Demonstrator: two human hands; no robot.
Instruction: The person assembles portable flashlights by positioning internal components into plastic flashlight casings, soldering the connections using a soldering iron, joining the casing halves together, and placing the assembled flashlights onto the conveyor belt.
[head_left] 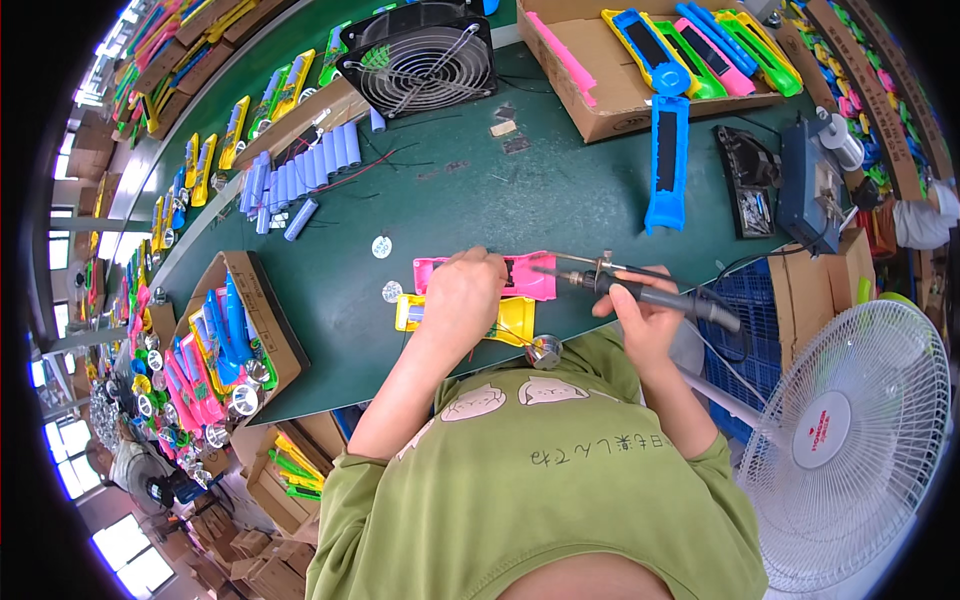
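Observation:
My right hand [642, 312] is wrapped round the dark handle of a soldering iron [655, 296], with a thin metal solder-feed tube along it. The iron's tip reaches over the right end of a pink plastic casing [535, 277] lying on the bench. My left hand [462, 296] rests over that casing with its fingers curled down and pressed together; what they pinch is hidden. Just nearer lies a yellow casing [516, 318] with a purple battery cell [415, 313] at its left end and wires inside. A silver reflector cup [543, 350] sits at its near right edge.
Purple cells [310, 168] with wires lie at back left, near a black fan [420, 55]. A cardboard box [590, 120] of casings stands at back right beside a blue casing [666, 165] and a solder spool [840, 140]. Left is another box [275, 310]; right, a white fan [850, 440].

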